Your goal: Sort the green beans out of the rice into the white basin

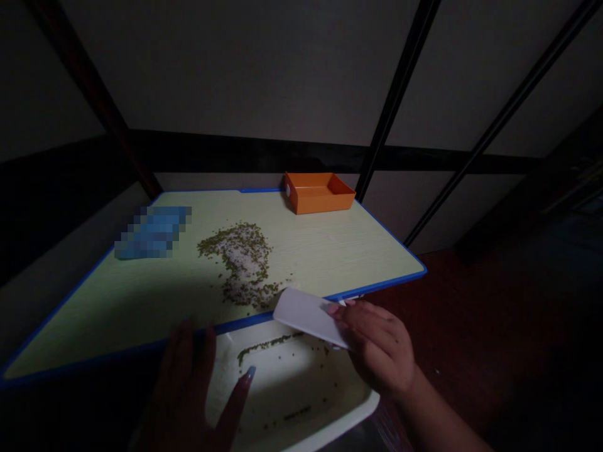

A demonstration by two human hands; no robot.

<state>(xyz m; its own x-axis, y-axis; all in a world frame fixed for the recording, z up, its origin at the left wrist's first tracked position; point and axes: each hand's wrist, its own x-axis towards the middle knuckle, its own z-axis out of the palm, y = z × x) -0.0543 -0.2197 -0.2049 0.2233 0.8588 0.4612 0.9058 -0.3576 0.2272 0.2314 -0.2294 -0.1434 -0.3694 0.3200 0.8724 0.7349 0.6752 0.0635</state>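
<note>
My right hand [377,345] pinches a flat white scraper card [306,314] at the table's near edge, just below a scatter of small green beans mixed with white grains [242,260]. My left hand [193,389] grips the left rim of a white tray [330,420] held under that edge, thumb stretched over its inside. A thin line of green beans [268,345] lies in the tray. The table [117,301] is pale wood-look with a blue border.
An empty orange box [318,191] stands at the table's far edge. A blurred blue object [153,232] lies at the far left. Dark metal frame bars [396,94] rise behind the table. Dim dark floor lies to the right.
</note>
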